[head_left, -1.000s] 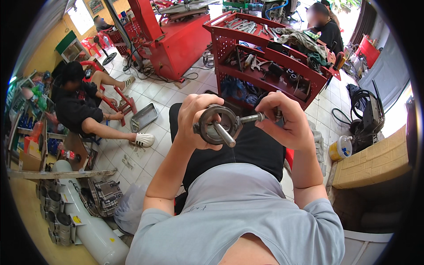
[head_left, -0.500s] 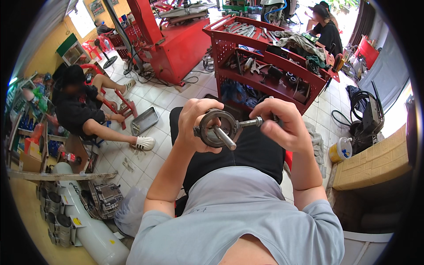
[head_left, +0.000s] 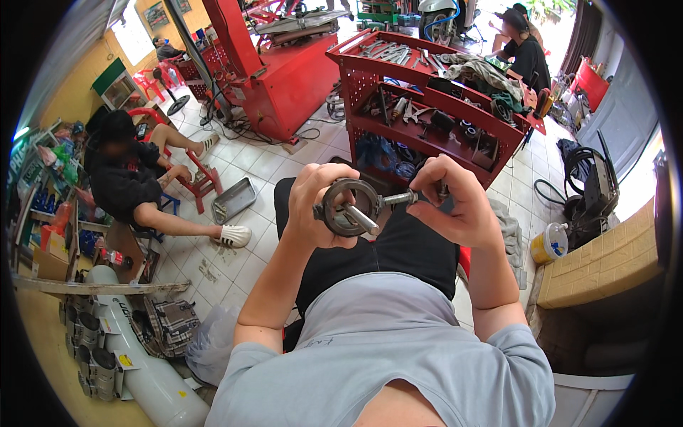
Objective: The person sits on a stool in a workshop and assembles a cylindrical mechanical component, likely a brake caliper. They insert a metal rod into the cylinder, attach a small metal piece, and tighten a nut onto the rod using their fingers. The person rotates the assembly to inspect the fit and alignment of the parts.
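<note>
My left hand (head_left: 307,196) is closed around a dark metal ring clamp (head_left: 329,208), held up over my lap. A smooth steel rod (head_left: 363,220) sticks out through the ring's opening toward me. From the ring's right side a threaded bolt (head_left: 395,199) extends sideways. My right hand (head_left: 461,206) has its thumb and index finger bent around the bolt's head end. A small dark metal piece (head_left: 442,191) shows between the curled fingers of that hand; its kind is unclear.
Ahead stands a red tool cart (head_left: 427,96) loaded with wrenches, rags and parts. At left, a seated person (head_left: 124,167) is beside a metal tray (head_left: 235,199) on the tiled floor. A white cylinder (head_left: 146,356) lies lower left; a bucket (head_left: 549,242) stands at right.
My right hand's fingers have closed in on the bolt's head end, where they were spread around it before. The ring clamp stays nearly in place. The seated person's hands have shifted slightly.
</note>
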Demonstrator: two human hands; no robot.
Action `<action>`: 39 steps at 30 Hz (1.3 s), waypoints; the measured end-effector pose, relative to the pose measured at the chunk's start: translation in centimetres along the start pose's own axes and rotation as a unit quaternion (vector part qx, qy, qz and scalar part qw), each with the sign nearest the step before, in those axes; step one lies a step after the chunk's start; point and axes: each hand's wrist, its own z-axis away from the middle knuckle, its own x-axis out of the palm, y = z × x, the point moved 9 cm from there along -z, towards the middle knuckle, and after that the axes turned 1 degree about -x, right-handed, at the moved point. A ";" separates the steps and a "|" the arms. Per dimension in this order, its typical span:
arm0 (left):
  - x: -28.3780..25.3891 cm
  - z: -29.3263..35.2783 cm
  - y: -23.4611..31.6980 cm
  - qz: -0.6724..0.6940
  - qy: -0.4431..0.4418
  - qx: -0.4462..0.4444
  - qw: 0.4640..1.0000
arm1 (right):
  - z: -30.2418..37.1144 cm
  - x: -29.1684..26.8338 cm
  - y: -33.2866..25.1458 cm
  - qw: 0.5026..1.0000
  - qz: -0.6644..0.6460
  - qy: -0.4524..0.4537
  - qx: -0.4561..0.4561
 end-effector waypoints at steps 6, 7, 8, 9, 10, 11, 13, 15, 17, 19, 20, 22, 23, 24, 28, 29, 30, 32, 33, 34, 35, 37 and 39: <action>0.2 -0.3 0.1 0.007 -0.015 -0.009 1.000 | -0.2 -0.1 0.3 0.999 0.017 -0.036 -0.022; 0.2 -0.3 0.2 0.003 -0.016 -0.003 1.000 | -0.4 -0.2 -0.7 0.999 0.005 -0.007 -0.042; 0.2 -0.3 0.3 -0.002 -0.017 0.003 1.000 | -0.4 -0.2 -0.5 0.999 0.002 -0.005 -0.039; 0.2 -0.2 0.0 0.010 -0.015 -0.014 1.000 | -0.3 -0.1 -0.3 0.999 -0.001 -0.004 -0.035; 0.3 0.0 -0.2 0.022 -0.014 -0.031 0.999 | -0.2 0.0 -0.2 1.000 -0.004 -0.003 -0.031; 0.3 0.1 -0.2 0.023 -0.015 -0.034 0.999 | 0.0 0.2 0.2 1.000 -0.010 -0.017 -0.001; 0.3 -0.2 0.0 0.020 -0.020 -0.024 0.999 | 0.0 0.1 0.6 0.999 0.010 -0.044 -0.027; 0.2 -0.4 0.3 0.008 -0.024 -0.004 1.000 | -0.1 0.1 0.5 0.998 0.010 -0.055 -0.034; 0.2 -0.5 0.6 -0.002 -0.026 0.014 1.000 | -0.4 0.2 -0.1 0.999 -0.010 -0.049 -0.020; 0.2 -0.4 0.3 0.001 -0.026 -0.006 1.000 | -0.2 0.2 0.0 1.000 -0.012 -0.020 -0.017; 0.3 -0.4 0.2 0.002 -0.025 -0.016 1.000 | -0.2 0.1 0.1 1.000 -0.013 -0.006 -0.016; 0.3 -0.2 0.0 0.012 -0.017 -0.029 0.999 | -0.1 0.4 0.3 0.999 0.005 -0.039 -0.013; 0.3 -0.1 -0.1 0.016 -0.013 -0.035 0.999 | 0.0 0.4 0.4 0.998 0.014 -0.053 -0.029; 0.3 -0.1 0.1 0.011 -0.015 -0.026 0.999 | -0.1 0.3 0.5 0.998 0.011 -0.052 -0.035; 0.2 -0.5 0.5 -0.005 -0.017 0.007 1.000 | -0.4 -0.2 -0.6 0.998 -0.004 -0.008 -0.055; 0.2 -0.6 0.6 -0.008 -0.016 0.015 1.000 | -0.3 -0.4 -0.7 0.997 -0.011 0.019 -0.070; 0.1 -0.5 0.3 0.006 -0.013 -0.011 1.000 | -0.2 -0.2 -0.2 0.999 -0.005 0.007 -0.044; 0.2 -0.2 -0.2 0.026 -0.009 -0.050 0.998 | 0.1 0.0 0.7 1.000 0.006 -0.018 0.009; 0.3 -0.2 -0.3 0.034 -0.009 -0.062 0.997 | 0.1 -0.1 0.8 1.000 0.015 -0.024 -0.008; 0.3 -0.2 -0.3 0.033 -0.012 -0.060 0.998 | 0.1 -0.1 1.1 0.999 0.023 -0.030 -0.026; 0.3 -0.2 -0.3 0.035 -0.012 -0.059 0.998 | 0.1 -0.2 1.0 0.999 0.021 -0.030 -0.035; 0.3 -0.2 -0.3 0.035 -0.010 -0.057 0.998 | -0.2 -0.2 0.4 0.998 0.004 -0.029 -0.047; 0.3 -0.2 -0.3 0.037 -0.006 -0.058 0.998 | -0.4 -0.1 -0.6 0.998 -0.004 0.005 -0.056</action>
